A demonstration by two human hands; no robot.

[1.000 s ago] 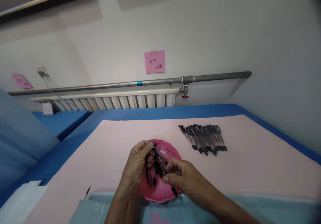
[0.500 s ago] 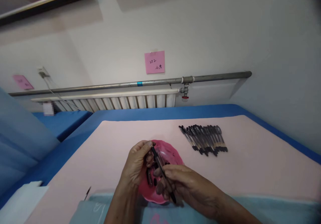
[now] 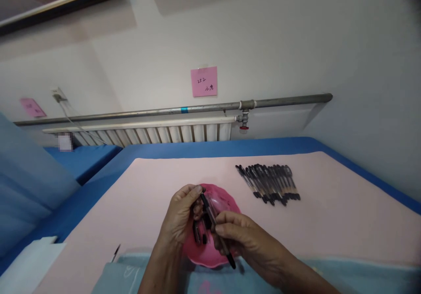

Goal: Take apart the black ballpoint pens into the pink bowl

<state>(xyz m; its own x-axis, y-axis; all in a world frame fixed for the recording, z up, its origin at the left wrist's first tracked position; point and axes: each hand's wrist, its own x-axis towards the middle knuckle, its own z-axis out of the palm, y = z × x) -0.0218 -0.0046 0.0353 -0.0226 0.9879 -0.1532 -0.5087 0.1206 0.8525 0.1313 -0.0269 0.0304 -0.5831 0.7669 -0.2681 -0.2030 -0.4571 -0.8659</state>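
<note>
A pen (image 3: 208,207) with a dark barrel and black ends slants over a pink scalloped bowl (image 3: 210,261). My left hand (image 3: 183,210) is closed, thumb and fingers pinching around the pen's upper end; whether a separate small part sits there, I cannot tell. Lower down, my right hand (image 3: 241,237) is closed round the barrel, and the black lower end sticks out beneath it. Inside the bowl lie several small black pieces (image 3: 197,233), partly hidden by my hands. To the right, a row of several black-capped clear pens (image 3: 269,183) lies side by side.
A pale pink sheet (image 3: 158,175) covers the blue table (image 3: 263,145). Light blue cloth (image 3: 125,273) lies along the near edge, with a single thin pen (image 3: 115,252) beside it. White sheets (image 3: 34,263) rest at left. A radiator (image 3: 171,134) runs behind.
My right hand has shifted slightly on the pen, and its lower end has moved a little to the right. My left hand has stayed almost in place.
</note>
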